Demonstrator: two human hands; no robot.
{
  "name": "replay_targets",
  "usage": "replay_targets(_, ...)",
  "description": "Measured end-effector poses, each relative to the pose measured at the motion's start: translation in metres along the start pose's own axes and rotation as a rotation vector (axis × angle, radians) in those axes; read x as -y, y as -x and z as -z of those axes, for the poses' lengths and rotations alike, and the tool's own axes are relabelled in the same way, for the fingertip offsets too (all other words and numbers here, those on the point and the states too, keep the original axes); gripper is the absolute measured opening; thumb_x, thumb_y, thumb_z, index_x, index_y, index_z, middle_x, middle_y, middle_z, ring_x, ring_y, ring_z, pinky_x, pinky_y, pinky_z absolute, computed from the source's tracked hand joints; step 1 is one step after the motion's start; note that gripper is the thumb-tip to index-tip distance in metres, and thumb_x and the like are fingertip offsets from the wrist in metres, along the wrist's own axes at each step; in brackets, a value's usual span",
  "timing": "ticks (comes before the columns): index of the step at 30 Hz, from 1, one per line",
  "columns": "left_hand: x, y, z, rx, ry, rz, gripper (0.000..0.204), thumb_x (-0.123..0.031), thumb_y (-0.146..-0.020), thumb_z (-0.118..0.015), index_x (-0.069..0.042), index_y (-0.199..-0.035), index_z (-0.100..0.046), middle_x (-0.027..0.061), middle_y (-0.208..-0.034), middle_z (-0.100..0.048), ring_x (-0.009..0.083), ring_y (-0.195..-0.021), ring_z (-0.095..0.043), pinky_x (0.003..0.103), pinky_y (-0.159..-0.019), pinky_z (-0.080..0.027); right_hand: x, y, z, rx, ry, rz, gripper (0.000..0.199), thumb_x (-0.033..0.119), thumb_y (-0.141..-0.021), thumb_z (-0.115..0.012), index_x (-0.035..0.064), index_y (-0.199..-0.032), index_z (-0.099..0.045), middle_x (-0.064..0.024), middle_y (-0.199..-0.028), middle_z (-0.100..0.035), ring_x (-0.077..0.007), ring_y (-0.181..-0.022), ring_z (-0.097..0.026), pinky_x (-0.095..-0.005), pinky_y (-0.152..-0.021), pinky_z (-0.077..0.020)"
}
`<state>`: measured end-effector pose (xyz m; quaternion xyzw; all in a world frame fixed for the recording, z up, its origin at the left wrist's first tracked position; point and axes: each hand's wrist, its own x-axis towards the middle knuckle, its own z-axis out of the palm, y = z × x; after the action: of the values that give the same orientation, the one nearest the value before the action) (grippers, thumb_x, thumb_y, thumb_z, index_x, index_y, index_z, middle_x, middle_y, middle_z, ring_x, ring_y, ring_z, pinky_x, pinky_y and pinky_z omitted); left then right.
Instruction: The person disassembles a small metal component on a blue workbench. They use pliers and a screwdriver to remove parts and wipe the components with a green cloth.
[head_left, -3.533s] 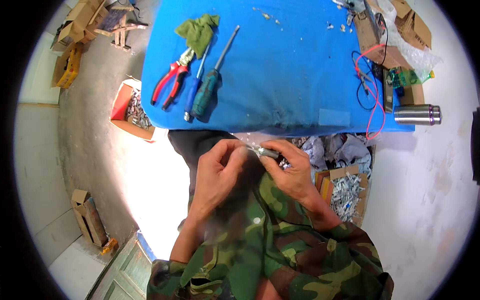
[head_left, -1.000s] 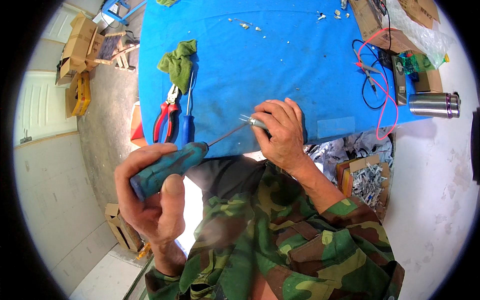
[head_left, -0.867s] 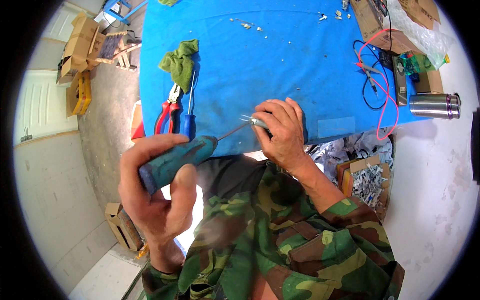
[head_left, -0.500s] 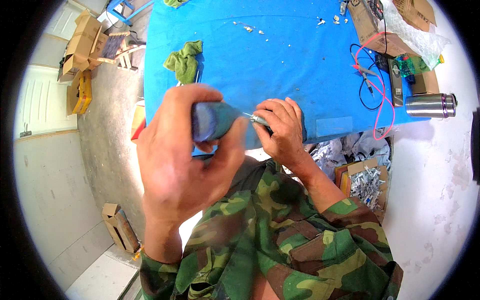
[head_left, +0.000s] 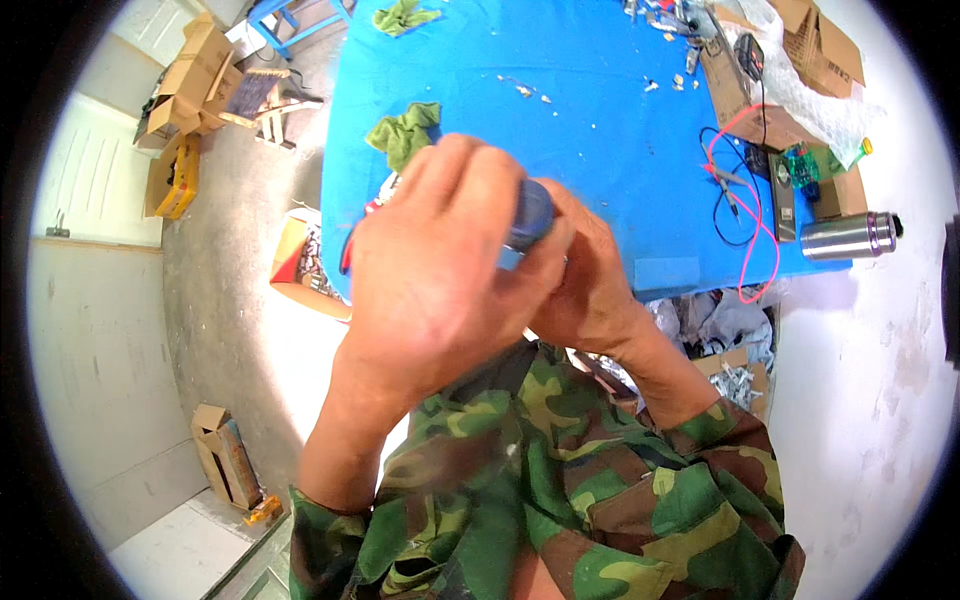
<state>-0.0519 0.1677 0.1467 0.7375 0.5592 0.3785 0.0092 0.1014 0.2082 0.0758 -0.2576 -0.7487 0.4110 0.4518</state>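
My left hand (head_left: 430,260) is closed around the thick, dark blue handle of what looks like a screwdriver (head_left: 532,214). The handle's rounded end shows between thumb and fingers; its shaft is out of sight. Right behind it and touching or nearly touching, my right hand (head_left: 592,275) is curled closed. The small metal-ended part it held a moment earlier is now hidden by the hands and the handle. Both hands are above the near edge of a table with a blue cloth (head_left: 560,130). A crumpled green cloth (head_left: 403,135) lies just beyond my left hand.
Red and black test leads (head_left: 735,185), a steel flask (head_left: 850,236) and a cardboard box (head_left: 735,75) occupy the table's right side. Small scraps (head_left: 525,91) dot the far cloth. An open box of small parts (head_left: 300,275) stands by the left edge, another box (head_left: 735,375) below right.
My left hand has brought the blue handle rightward and up against my right hand. The thin shaft and small part seen before are now covered. The whole view has shifted slightly.
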Motion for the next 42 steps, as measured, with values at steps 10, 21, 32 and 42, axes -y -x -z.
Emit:
replay_targets(10, -0.001, 0.013, -0.013, -0.113, 0.212, -0.058, 0.037, -0.02, -0.08, -0.083, -0.001, -0.105, -0.062, 0.0169, -0.105, -0.063, 0.0356, -0.091, -0.062, 0.042, -0.077, -0.052, -0.022, -0.004, -0.031, -0.219, -0.212, -0.072, 0.025, 0.013, -0.083, -0.083, 0.0043, -0.094, -0.062, -0.004, -0.078, -0.063, -0.0082, -0.072, -0.057, -0.0304, -0.062, -0.0495)
replay_targets(21, 0.134, 0.124, -0.017, 0.125, -0.365, 0.525, 0.067, -0.044, -0.09, -0.077, 0.004, -0.134, -0.061, 0.0229, -0.128, -0.064, 0.0405, -0.118, -0.061, 0.048, -0.1, -0.05, -0.02, -0.014, -0.03, -0.339, -0.057, -0.129, 0.03, 0.007, -0.091, -0.081, 0.007, -0.075, -0.056, 0.0, -0.062, -0.051, -0.0061, -0.061, -0.046, -0.0293, -0.052, -0.0405)
replay_targets(32, 0.142, 0.123, -0.011, 0.221, -0.292, 0.684, 0.045, -0.031, -0.091, -0.069, 0.004, -0.12, -0.068, 0.0194, -0.102, -0.068, 0.0353, -0.094, -0.067, 0.043, -0.084, -0.056, -0.019, -0.015, -0.026, -0.304, -0.11, -0.163, 0.021, 0.007, -0.098, -0.074, 0.0075, -0.084, -0.059, 0.0071, -0.071, -0.055, -0.0012, -0.063, -0.047, -0.0241, -0.054, -0.0374)
replay_targets(42, 0.047, 0.083, 0.063, -0.035, 1.022, 0.676, 0.067, -0.042, -0.091, -0.079, 0.003, -0.136, -0.059, 0.008, -0.1, -0.068, 0.0097, -0.078, -0.063, 0.024, -0.062, -0.05, -0.007, -0.019, -0.033, -0.299, 0.003, -0.131, 0.024, 0.01, -0.096, -0.075, 0.0049, -0.078, -0.059, 0.0042, -0.067, -0.054, -0.0044, -0.064, -0.047, -0.0288, -0.054, -0.0418)
